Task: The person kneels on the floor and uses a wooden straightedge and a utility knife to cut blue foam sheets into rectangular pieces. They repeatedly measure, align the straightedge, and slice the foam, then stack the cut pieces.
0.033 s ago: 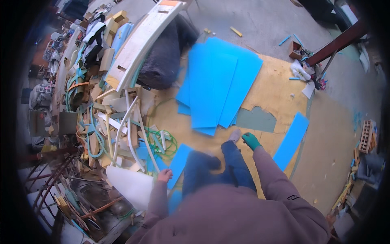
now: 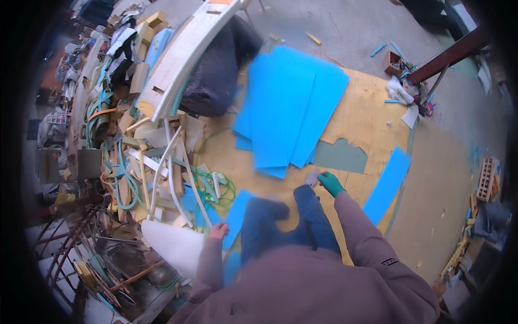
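Sheets of smooth blue foam, flat, rectangular

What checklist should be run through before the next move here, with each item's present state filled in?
1. Right hand gloved: ok, green glove.
2. Left hand gloved: not ok, bare.
3. Left hand contact: ok, on the white sheet.
4. Right hand's grip: cannot tell; it is beside a small grey thing.
5. Stack of blue sheets flat on the yellow floor board: ok.
6. Footing at left: not ok, green hose and scrap pile close by.
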The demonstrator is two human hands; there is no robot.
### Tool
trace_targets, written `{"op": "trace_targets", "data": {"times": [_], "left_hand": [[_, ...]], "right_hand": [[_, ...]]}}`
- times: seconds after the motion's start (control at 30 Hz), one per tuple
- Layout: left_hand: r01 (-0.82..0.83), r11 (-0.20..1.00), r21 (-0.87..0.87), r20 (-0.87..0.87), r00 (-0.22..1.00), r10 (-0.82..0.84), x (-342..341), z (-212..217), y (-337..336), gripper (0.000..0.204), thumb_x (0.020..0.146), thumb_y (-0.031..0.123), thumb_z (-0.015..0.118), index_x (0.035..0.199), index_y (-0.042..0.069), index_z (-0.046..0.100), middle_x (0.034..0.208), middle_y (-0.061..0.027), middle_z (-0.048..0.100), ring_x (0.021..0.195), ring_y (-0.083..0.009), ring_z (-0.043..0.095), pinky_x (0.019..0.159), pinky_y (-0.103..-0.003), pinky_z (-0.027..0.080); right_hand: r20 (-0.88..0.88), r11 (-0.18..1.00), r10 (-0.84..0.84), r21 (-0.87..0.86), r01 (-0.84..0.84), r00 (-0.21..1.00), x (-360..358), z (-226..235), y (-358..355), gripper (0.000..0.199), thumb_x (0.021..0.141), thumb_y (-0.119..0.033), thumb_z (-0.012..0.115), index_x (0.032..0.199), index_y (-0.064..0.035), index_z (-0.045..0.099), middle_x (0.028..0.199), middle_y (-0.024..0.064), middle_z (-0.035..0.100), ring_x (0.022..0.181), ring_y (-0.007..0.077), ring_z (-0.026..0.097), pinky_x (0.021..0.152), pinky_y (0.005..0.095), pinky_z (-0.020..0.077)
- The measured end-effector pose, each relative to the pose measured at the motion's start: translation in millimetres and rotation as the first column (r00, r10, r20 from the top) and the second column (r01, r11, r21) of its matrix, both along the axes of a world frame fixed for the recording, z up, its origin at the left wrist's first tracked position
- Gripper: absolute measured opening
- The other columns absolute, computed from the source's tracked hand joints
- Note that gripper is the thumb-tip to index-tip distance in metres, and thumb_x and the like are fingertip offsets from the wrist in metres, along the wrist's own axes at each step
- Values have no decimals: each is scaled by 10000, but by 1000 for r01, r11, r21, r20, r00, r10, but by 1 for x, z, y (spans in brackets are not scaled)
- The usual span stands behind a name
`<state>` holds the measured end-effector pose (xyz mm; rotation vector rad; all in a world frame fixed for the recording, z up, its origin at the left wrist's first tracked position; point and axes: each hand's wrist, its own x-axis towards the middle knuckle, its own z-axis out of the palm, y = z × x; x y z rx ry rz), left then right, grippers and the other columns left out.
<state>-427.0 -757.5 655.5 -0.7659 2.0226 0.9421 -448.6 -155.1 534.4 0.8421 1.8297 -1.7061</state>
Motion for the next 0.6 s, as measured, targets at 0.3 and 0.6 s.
{"op": "trace_targets", "data": {"times": [0.3,0.6], "left_hand": [[353,935,-4,-210,914,-346,-181,-199,76,441,1009,334,739,1247,-37,719,1089,-171,789,1025,-262,751,935,-393,581],[345,937,55,-249,913,-322,-315,-544,160,922,912,475,848,1488,-142,479,1493,-296,560,1377,-328,553,1160,-433,442]], "right_hand": [[233,973,-209,-53,227,950,-58,-173,-49,531,1000,-417,750,1331,-16,643,1119,81,704,1043,173,677,912,357,552],[229,745,-667,206,634,709,-119,-467,-28,1149,869,-637,820,1637,50,311,1583,246,501,1393,350,559,1132,482,477]]}}
